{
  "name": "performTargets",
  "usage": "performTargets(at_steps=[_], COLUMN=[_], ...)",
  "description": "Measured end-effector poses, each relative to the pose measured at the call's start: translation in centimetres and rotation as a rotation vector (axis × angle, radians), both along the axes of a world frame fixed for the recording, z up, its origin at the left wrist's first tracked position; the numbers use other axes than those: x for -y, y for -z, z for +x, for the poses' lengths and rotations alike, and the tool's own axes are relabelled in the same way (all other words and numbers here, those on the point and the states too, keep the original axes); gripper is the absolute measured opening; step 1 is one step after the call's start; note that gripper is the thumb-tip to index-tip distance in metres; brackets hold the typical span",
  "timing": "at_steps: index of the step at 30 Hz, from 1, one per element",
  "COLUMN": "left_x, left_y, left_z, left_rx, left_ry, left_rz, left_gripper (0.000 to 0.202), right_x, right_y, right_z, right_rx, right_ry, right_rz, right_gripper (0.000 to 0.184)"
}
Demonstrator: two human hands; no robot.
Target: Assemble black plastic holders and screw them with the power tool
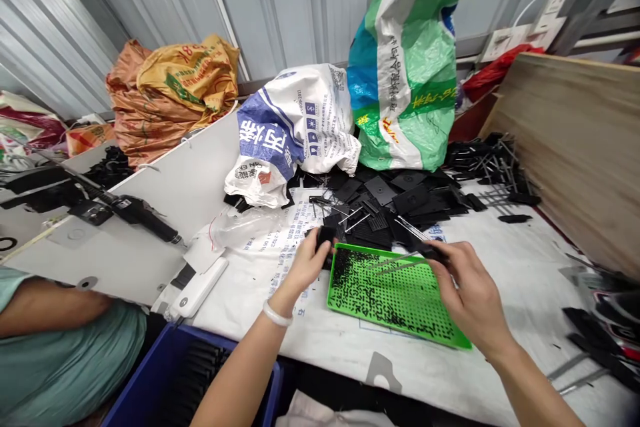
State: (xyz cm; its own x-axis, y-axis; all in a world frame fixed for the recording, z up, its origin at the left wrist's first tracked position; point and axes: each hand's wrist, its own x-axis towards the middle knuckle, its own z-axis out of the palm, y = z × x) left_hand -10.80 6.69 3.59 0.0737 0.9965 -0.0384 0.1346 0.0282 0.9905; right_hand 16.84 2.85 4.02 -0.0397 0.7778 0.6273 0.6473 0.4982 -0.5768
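Your bench [530, 240] carries a heap of black plates [383, 191] toward its back edge. Your green tray [423, 293] lies between that heap and the front edge, small black bits gathered most thickly at its back-left corner. Your right hand [470, 290], at the tray's right end, grips a black piece with metal rods [404, 263], rods reaching over the tray. Your left hand [306, 265], beside the back-left corner, is closed around a black block [326, 236].
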Motion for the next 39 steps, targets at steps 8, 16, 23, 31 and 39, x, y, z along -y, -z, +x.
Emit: performTargets(at_steps=[8,16,23,31,39], left_x=[4.4,5.7,5.9,6.3,6.9], left_y=[-0.3,-0.2,0.4,0.8,1.6], left_z=[5.5,7.8,8.7,9.4,10.8], left_rx=[0.771,0.76,0.774,0.803,0.72], left_ry=[0.353,0.283,0.328,0.343,0.252], left_rz=[-0.602,-0.528,-0.559,-0.609,-0.583], left_gripper=[0.047,0.038,0.041,0.036,0.047], right_x=[-3.1,-3.3,-3.4,-2.6,-1.2], right_y=[-2.8,-1.5,-0.9,-0.4,1.3], right_z=[-2.9,-2.9,-0.9,0.1,0.2], right_rx=[0.024,0.09,0.11,0.095,0.071], right_ry=[-0.348,-0.373,-0.429,-0.441,-0.414], right_rz=[-0.243,-0.283,-0.235,-0.274,-0.2], right_gripper=[0.029,0.028,0.029,0.028,0.025])
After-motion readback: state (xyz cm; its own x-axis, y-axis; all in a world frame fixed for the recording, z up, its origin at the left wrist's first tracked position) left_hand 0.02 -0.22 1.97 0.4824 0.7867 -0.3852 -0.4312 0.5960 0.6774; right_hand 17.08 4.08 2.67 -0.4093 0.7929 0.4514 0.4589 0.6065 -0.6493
